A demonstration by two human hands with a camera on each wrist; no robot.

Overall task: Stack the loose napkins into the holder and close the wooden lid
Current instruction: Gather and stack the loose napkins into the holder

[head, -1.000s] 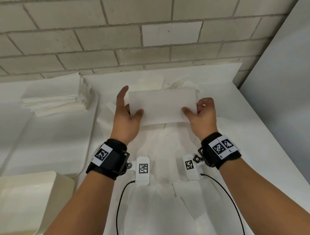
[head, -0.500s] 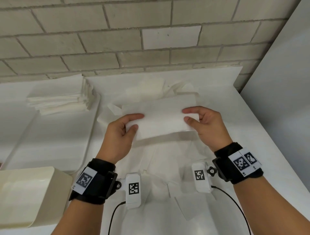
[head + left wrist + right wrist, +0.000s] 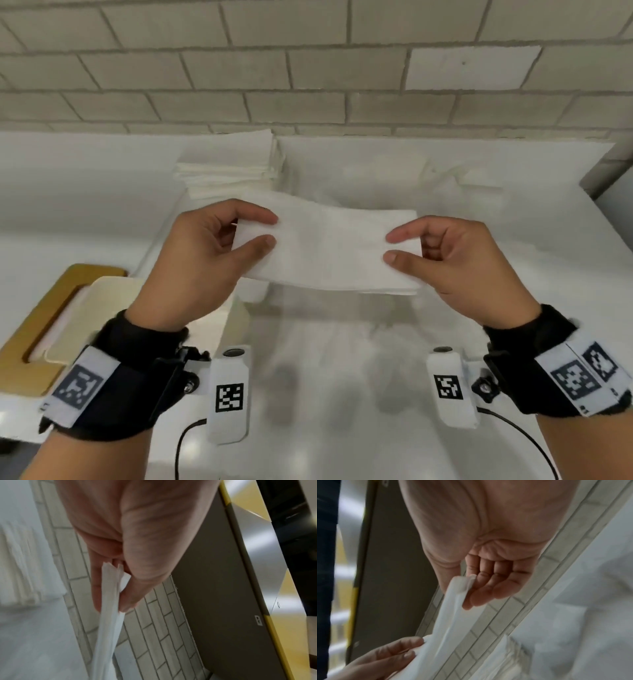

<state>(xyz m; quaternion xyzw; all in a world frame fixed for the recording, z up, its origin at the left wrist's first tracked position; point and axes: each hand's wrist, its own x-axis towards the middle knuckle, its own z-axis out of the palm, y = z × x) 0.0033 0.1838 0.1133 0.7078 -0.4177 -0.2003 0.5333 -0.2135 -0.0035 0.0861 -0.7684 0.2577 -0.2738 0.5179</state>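
Left hand [image 3: 191, 260] and right hand [image 3: 459, 260] each pinched an end of a folded napkin [image 3: 332, 250], held above the white table [image 3: 548, 274].

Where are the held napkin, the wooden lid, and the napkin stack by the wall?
held napkin [image 3: 329, 250], head view, middle of its flat top face between both hands.
wooden lid [image 3: 37, 322], head view, left arm of its frame.
napkin stack [image 3: 233, 164], head view, top sheet near its middle.

Hands: you have two, left [image 3: 202, 260] and right [image 3: 459, 263].
Held napkin [image 3: 330, 253]: one.
Napkin stack [image 3: 233, 168]: one.
Holder [image 3: 113, 308]: one.
Lid [image 3: 37, 329]: one.
Wrist cameras: two.
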